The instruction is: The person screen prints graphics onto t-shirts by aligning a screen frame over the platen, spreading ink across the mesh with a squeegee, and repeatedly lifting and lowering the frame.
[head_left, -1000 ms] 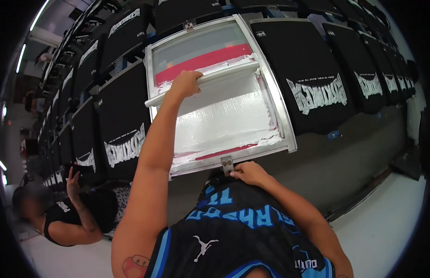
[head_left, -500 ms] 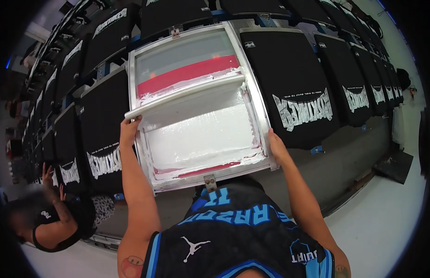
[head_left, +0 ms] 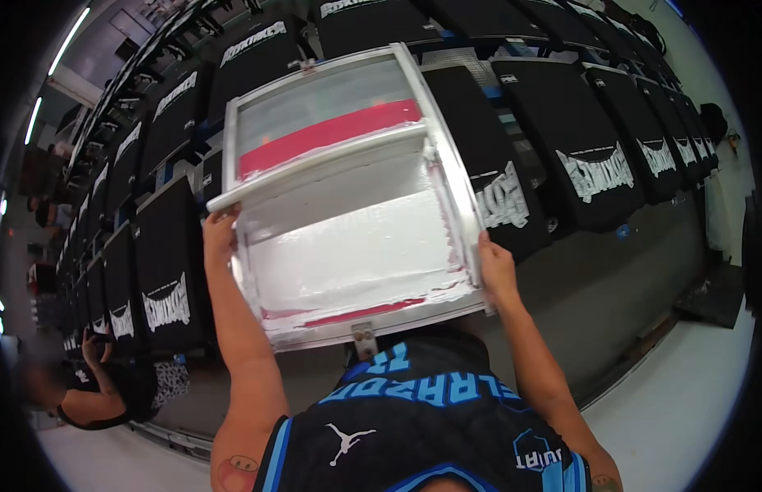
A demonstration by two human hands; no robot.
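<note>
Treat the framed screen (head_left: pixel 340 135) as rigid at the frame, moderately heavy, delicate across the mesh, slippery where coated with wet-looking white ink (head_left: pixel 348 246). Grip by side rails (head_left: pixel 459 184), clear of ink. Locate before torso (head_left: pixel 430 426), above black shirts (head_left: pixel 545 115). Note left-hand fingers (head_left: pixel 223 215) and right-hand fingers (head_left: pixel 485 242) closed on opposite rails. Guard bar (head_left: pixel 315 166) against sliding. Hidden: undersides, fingertips.
</note>
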